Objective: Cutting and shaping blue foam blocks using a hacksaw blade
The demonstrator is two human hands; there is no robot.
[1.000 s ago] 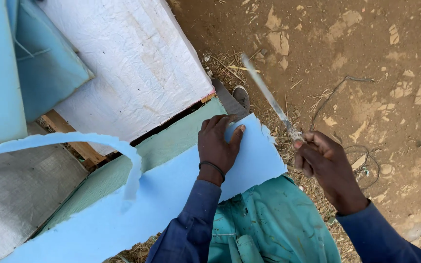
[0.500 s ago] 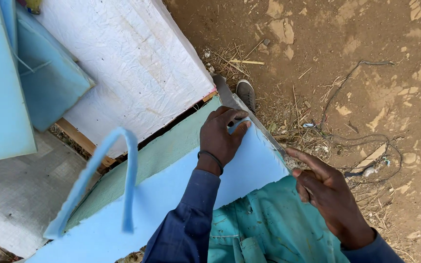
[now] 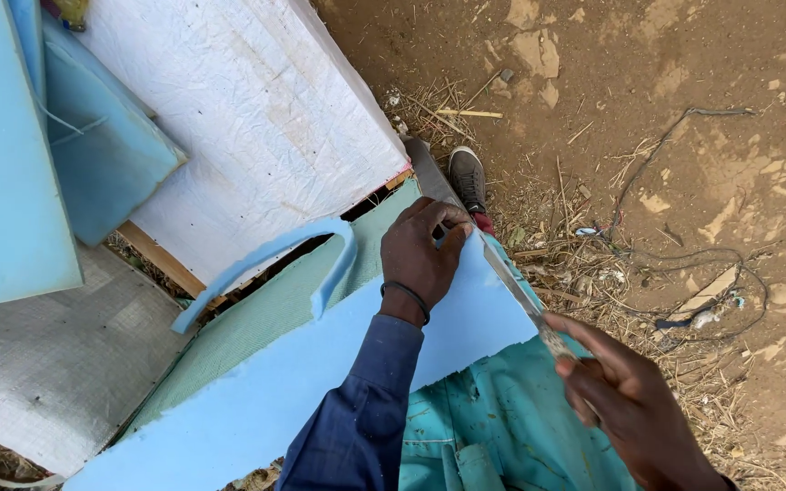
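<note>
Two hands at work on one blue foam sheet (image 3: 256,400), which lies flat over a green foam slab (image 3: 275,305) at the person's lap. Nearest, right hand (image 3: 625,405): fingers curled shut round the handle of a long thin knife (image 3: 513,284), blade laid along the sheet's right-hand edge and pointing away. Left hand (image 3: 422,259): fingers bent and spread only a little, pressing the far corner of the sheet down just beside the blade tip. Judgement: the cut goes best with the blade kept low along the edge, the pressing hand close to the line yet clear of the steel, and the sheet held taut. Loose trimmed strip (image 3: 270,259) of blue foam arches up past the left hand. Beyond: white-covered panel (image 3: 238,118), blue cushions (image 3: 56,155), one shoe (image 3: 468,177), dirt ground (image 3: 666,100) with straw and wire.
</note>
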